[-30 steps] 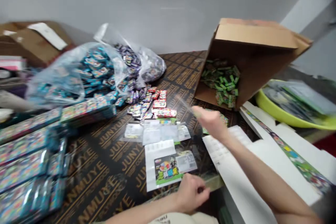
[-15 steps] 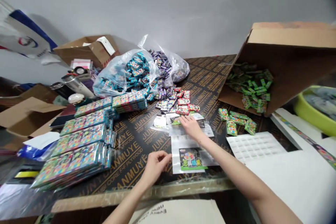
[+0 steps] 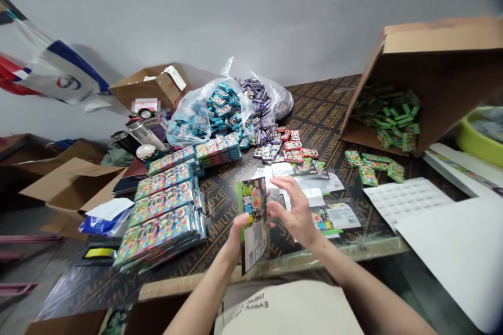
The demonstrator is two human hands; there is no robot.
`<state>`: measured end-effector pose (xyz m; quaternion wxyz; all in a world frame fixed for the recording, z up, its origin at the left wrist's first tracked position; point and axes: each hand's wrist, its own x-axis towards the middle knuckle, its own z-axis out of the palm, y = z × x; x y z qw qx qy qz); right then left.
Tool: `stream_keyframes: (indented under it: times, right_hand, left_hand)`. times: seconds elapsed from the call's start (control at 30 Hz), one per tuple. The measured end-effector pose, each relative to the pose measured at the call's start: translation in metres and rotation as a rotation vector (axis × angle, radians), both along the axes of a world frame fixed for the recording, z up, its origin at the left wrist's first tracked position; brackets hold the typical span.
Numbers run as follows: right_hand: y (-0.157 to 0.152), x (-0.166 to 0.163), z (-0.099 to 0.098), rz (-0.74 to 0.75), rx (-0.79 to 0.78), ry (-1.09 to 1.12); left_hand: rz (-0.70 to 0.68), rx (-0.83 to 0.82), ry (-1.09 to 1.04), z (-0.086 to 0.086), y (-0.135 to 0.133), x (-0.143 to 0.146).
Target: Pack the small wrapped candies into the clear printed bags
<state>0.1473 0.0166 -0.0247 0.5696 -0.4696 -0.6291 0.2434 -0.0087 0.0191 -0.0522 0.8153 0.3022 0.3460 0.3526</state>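
Note:
In the head view, my left hand (image 3: 234, 238) grips a black-and-green printed packaging card (image 3: 254, 214) by its left edge, thumb in front. The card stands nearly upright above the table's front edge. My right hand (image 3: 297, 215) is just right of it, fingers apart and curved toward the card. Whether those fingertips touch it I cannot tell. Under and behind my right hand lie flat printed packaging cards (image 3: 328, 217). Beyond them are small red packets (image 3: 294, 155), and to the right several green packets (image 3: 368, 175).
Stacks of colourful packs (image 3: 161, 214) stand at the left. Behind are clear bags of blue packets (image 3: 223, 104) and purple packets (image 3: 255, 95). A tipped cardboard box (image 3: 444, 84) with green packets stands at right, near a white sheet (image 3: 404, 200) and a yellow-green basin (image 3: 469, 136).
The packaging card has come up off the table into my left hand. My right hand has drawn back from the cards toward it. The camera view has shifted left.

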Motion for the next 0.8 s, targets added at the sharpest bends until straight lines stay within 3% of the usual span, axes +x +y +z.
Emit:
stream_keyframes:
  times: [0.1,0.2,0.33,0.47,0.57,0.7,0.73,0.8]
  right_hand:
    - [0.011,0.005,0.005,0.014,-0.03,-0.105]
    - [0.017,0.01,0.009,0.117,-0.072,-0.272]
    - [0.017,0.02,0.01,0.356,-0.083,-0.499]
    - [0.016,0.028,0.006,0.506,-0.213,-0.619]
    - [0.019,0.031,0.0,0.509,-0.273,-0.487]
    - [0.022,0.026,-0.016,0.198,-0.267,-0.062]
    - [0.021,0.022,-0.02,0.154,-0.321,0.04]
    - [0.018,0.014,-0.028,0.212,-0.49,0.21]
  left_hand:
    - [-0.162,-0.005,-0.016,-0.014,-0.005,-0.011]
    - [-0.151,0.108,0.024,-0.021,0.0,-0.009]
    - [-0.146,0.269,0.01,-0.01,0.004,-0.004]
    - [-0.167,0.255,-0.03,-0.002,-0.002,-0.008]
    - [-0.177,0.132,-0.013,-0.004,-0.004,-0.01]
    - [-0.046,0.06,-0.038,-0.001,0.0,-0.01]
    - [-0.023,0.066,-0.044,0.0,0.001,-0.01]
    - [-0.018,0.085,-0.034,0.002,0.003,-0.01]
